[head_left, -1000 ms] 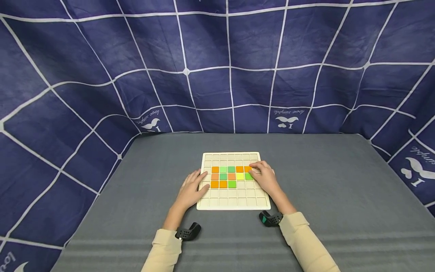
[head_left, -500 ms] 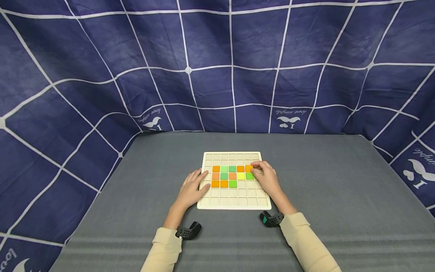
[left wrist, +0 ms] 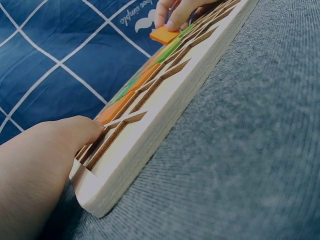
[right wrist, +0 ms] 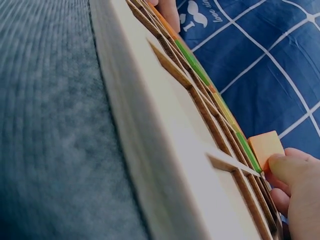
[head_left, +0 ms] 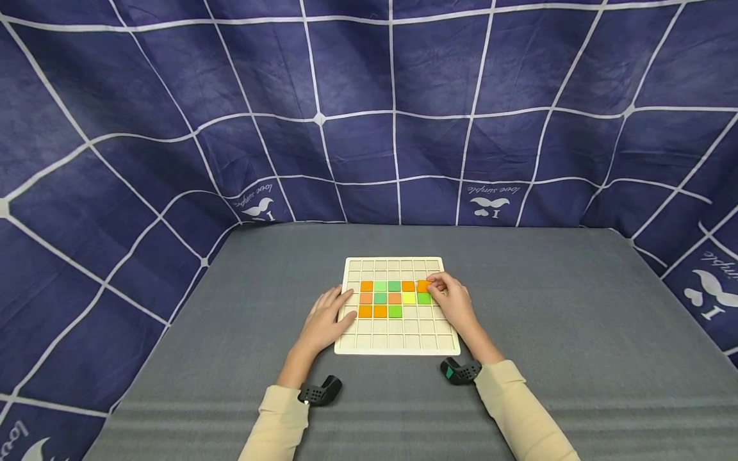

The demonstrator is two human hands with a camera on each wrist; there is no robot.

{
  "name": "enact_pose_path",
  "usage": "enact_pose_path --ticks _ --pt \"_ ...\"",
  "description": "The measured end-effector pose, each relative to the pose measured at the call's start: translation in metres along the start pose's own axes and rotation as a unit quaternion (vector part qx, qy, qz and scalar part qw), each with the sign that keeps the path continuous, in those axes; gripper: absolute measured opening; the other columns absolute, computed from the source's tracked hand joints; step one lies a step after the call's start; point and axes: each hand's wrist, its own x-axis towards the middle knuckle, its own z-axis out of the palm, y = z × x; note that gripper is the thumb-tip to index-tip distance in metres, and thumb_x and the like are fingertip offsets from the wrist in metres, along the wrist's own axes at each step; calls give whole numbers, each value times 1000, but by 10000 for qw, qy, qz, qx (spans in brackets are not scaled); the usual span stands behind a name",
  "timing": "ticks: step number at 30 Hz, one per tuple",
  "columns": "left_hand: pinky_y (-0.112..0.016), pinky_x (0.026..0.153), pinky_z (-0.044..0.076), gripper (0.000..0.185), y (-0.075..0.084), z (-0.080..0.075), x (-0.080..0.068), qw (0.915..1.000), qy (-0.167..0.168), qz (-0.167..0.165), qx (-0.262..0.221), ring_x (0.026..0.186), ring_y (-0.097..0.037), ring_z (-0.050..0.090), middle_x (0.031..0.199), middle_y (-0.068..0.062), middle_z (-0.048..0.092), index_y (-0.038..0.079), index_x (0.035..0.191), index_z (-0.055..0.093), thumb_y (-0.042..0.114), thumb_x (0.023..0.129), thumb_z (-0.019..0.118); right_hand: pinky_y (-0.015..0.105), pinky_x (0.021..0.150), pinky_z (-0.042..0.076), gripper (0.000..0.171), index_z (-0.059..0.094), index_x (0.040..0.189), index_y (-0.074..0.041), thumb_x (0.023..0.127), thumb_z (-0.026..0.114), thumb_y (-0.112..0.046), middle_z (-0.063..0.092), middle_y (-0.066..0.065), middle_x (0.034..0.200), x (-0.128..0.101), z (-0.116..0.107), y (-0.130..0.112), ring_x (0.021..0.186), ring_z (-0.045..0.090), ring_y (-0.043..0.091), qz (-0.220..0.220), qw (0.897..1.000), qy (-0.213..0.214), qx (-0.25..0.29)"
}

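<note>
One grey table (head_left: 398,410) bears the board (head_left: 398,351), its left edge under the spread left hand (head_left: 323,323), while near its right side the right hand (head_left: 455,302) pinches an orange tile (right wrist: 263,146), tilted up just beyond a green tile (head_left: 424,298), where a slack pinch could drop it askew.

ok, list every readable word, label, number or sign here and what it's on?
"love simple": on the navy fabric backdrop with white grid lines, upside down, centre-right and left
"I": same fabric, beside a white moustache print, upside down
"simple": same fabric, far right
Cut off, not fully readable: lower-left lettering, same fabric
None legible: cream square grid board, coloured square tiles, black wristbands
</note>
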Motion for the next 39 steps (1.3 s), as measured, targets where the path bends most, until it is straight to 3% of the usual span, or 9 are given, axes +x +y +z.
enact_pose_path --ticks 6,13,19,25,31,39 --pt "-48 113 17 54 0 0 -1 10000 1 1 19 137 -28 24 146 -9 32 21 137 41 43 88 49 19 70 44 18 62 102 -10 86 60 -18 64 8 91 -2 -3 3 82 57 16 205 9981 129 571" --pt "-49 113 17 55 0 1 -3 10000 -53 -15 -11 137 -28 24 147 -9 31 21 137 41 43 88 49 8 67 46 22 61 105 -10 86 60 -20 63 10 96 0 -14 13 78 56 0 586 9916 412 1081" --pt "-47 114 17 54 -1 1 -2 10000 -4 10 56 137 -28 24 146 -9 32 20 137 41 43 88 49 9 64 51 23 61 107 -4 87 59 -17 62 16 95 7 -26 19 68 56 -6 781 9850 521 1449" --pt "-47 114 17 54 -1 1 -2 10000 1 3 54 137 -28 24 146 -9 32 20 136 42 43 88 49 9 59 46 22 65 106 -10 88 58 -20 67 13 96 8 -39 30 68 56 -4 882 9914 813 530" --pt "-48 114 17 54 -1 1 0 10000 -3 5 61 137 -28 24 147 -8 31 21 137 41 43 88 49 14 60 42 21 67 105 -11 88 57 -19 66 13 99 6 -47 36 78 59 16 702 9915 1045 -324" --pt "-47 114 16 55 -1 0 0 10000 -12 29 -1 138 -28 23 147 -8 31 21 137 41 43 88 49 20 61 42 23 66 106 -6 90 54 -16 64 18 99 5 -48 35 81 60 26 679 9883 1207 -639"
